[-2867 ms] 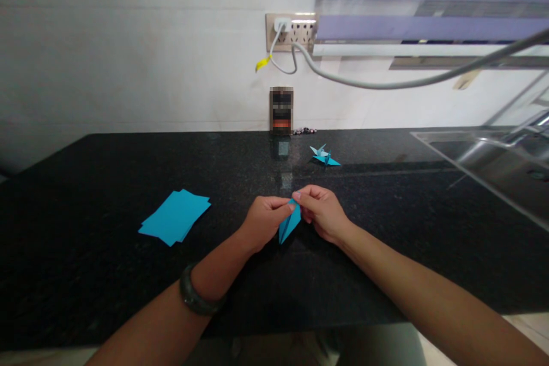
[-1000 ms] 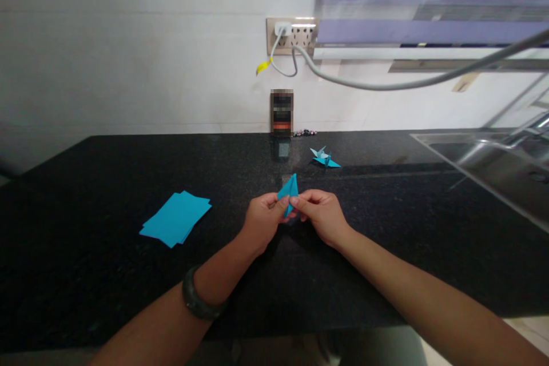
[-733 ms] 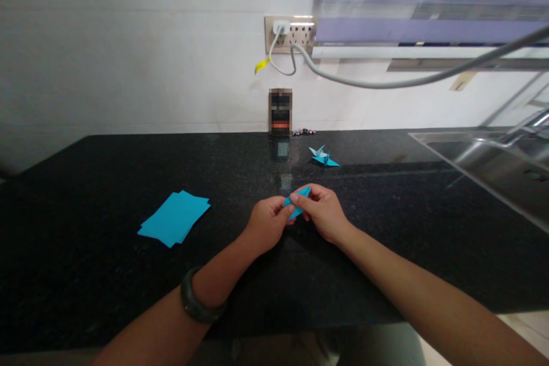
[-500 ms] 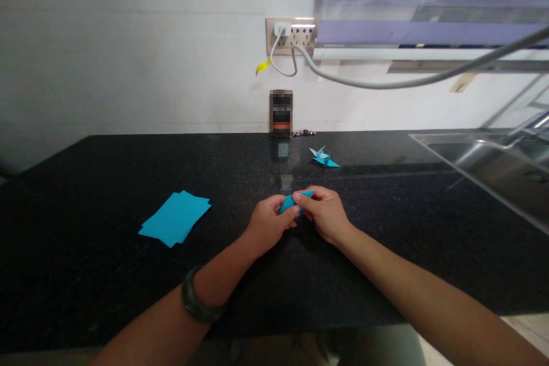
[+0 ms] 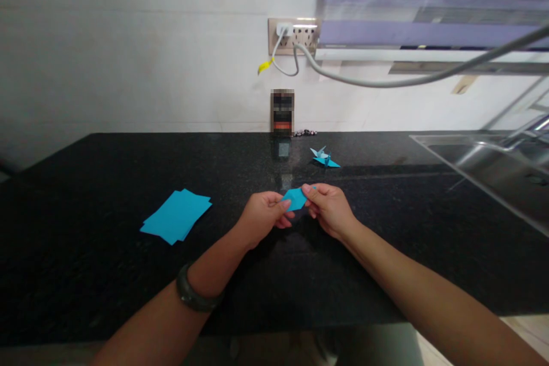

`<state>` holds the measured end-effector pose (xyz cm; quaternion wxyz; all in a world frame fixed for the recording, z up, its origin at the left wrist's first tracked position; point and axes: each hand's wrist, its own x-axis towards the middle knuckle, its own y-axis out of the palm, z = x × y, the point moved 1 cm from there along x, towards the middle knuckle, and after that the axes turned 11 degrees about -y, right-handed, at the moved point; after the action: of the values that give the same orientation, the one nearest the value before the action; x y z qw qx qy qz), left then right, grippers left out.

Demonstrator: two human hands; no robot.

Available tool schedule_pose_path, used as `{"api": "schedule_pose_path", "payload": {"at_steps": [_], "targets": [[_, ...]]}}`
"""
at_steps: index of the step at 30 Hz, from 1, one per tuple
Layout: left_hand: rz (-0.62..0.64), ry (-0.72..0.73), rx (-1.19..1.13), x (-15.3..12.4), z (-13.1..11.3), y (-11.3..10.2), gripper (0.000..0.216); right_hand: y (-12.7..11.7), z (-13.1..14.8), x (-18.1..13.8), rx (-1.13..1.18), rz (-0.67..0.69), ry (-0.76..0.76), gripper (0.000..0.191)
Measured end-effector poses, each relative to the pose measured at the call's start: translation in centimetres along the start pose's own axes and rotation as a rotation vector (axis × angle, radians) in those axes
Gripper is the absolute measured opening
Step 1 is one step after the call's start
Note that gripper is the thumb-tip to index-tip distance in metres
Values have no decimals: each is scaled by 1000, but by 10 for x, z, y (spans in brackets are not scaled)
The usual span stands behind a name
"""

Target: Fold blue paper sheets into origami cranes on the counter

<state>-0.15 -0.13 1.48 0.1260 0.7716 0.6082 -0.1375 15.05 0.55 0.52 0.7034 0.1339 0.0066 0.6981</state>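
My left hand [image 5: 262, 216] and my right hand [image 5: 329, 208] pinch a small folded blue paper piece [image 5: 295, 199] from either side, holding it just above the black countertop [image 5: 86, 194]. The piece lies spread out flat between my fingertips. A dark band sits on my left wrist [image 5: 194, 294]. A finished blue paper crane [image 5: 325, 158] rests further back on the counter. A loose stack of blue paper sheets [image 5: 175, 216] lies to the left of my hands.
A steel sink [image 5: 493, 160] is set into the counter at the right. A small dark object [image 5: 282, 112] leans on the wall at the back. A grey cable [image 5: 386, 77] runs from the wall socket [image 5: 293, 35] across to the right.
The folded paper pointed down, then up, then was turned sideways; now it is spread wider between my fingertips. Both hands stayed in the same spot.
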Motion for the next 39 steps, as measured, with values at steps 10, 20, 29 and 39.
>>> {"api": "schedule_pose_path", "payload": {"at_steps": [10,20,29,39], "targets": [[-74,95,276,4,-1,-11,18,-10,3,4,-225,206,30,28],[-15,114,356,6,2,-12,17,-4,2,1,-372,254,-21,27],[-82,37,378,4,-6,-18,14,-21,-1,6,-453,278,114,28],[-233,62,966,13,-3,-33,37,-23,-10,10,-822,333,81,28]]}}
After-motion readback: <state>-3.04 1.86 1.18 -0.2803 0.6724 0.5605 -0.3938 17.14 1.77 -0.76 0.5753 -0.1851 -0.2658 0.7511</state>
